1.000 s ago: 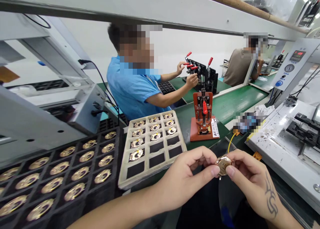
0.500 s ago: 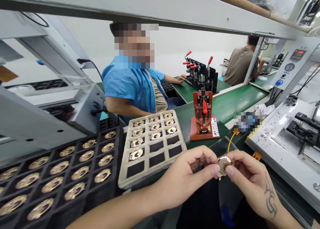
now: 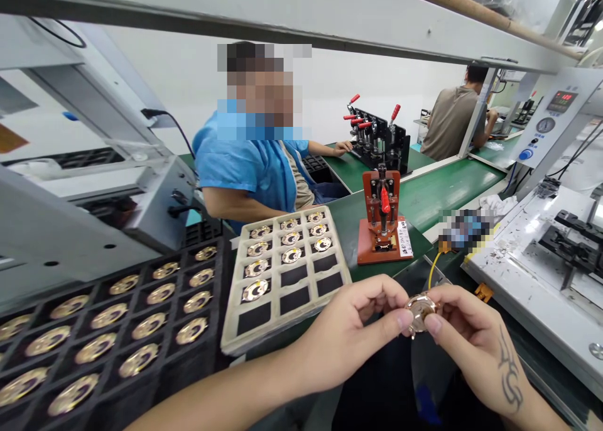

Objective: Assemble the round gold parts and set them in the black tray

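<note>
1. Pinching from both sides, the left hand and the right hand hold a small round gold-coloured watch case between them, in the air just above the near edge of the bench.
2. The left hand's grip is clamped on the watch case: thumb tip on its left rim, with the curled fingers behind it.
3. The right hand's grip is clamped on the same piece: thumb on its lower right rim, forefinger over the top. A dark tattoo runs along the back of this hand.
4. The watch case stands nearly upright with its shiny face toward the camera; finer detail is too small to tell.
5. Just left of the hands lies a beige tray with square pockets. Its far pockets hold round gold parts, and several near pockets show only dark bottoms.
6. Further left sits a black tray, its pockets filled with similar gold discs.
7. Beyond the hands a red press jig stands upright on the green bench surface, well apart from the watch case.
8. Across the bench sits a person in a blue shirt, one hand resting near a black fixture with red levers.
9. A second person in a brown shirt sits further right, back turned.
10. At the right edge stands a white machine with a control panel.
</note>
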`<move>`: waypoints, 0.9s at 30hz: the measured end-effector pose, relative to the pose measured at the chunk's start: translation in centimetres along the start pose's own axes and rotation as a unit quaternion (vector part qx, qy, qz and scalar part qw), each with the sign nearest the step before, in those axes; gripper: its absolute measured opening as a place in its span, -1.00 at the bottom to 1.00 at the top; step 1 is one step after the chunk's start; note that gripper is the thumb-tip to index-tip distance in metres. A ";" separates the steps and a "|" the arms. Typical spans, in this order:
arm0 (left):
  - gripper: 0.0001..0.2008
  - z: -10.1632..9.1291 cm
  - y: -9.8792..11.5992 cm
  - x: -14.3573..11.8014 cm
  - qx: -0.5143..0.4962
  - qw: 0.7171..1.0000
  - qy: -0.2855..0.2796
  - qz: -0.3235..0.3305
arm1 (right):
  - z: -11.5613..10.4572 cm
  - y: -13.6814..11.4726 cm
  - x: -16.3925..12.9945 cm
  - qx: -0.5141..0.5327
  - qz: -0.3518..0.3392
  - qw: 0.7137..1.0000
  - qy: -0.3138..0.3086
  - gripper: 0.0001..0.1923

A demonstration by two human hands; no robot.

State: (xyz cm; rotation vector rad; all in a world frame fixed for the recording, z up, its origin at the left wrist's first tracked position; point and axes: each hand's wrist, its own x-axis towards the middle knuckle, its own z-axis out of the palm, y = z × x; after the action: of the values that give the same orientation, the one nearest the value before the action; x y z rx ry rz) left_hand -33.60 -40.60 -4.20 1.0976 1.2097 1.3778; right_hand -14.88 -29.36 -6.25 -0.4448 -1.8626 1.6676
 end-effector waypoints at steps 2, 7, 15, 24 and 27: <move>-0.77 0.1 0.1 -0.1 0.010 1.000 0.002 0.005 | -0.1 0.0 0.0 -0.001 0.003 1.000 -0.010 -0.87; -0.79 0.1 0.2 -0.2 0.015 1.000 0.004 0.004 | 0.0 0.0 -0.1 -0.002 0.003 1.000 0.000 -0.87; -0.78 0.1 0.0 0.0 0.015 1.000 0.012 -0.003 | -0.1 0.0 -0.2 -0.014 0.000 1.000 -0.009 -0.84; -0.82 -0.1 -0.3 0.0 0.012 1.000 0.003 0.002 | 0.1 0.0 -0.3 -0.002 -0.012 1.000 -0.001 -0.88; -0.82 -0.1 -0.3 0.0 0.015 1.000 0.005 0.002 | 0.1 0.0 -0.3 0.002 -0.017 1.000 0.001 -0.91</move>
State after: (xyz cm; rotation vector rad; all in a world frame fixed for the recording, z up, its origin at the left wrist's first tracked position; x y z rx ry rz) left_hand -33.65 -40.63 -4.47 1.1162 1.2395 1.3737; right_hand -14.74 -29.64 -6.32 -0.4101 -1.8552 1.6465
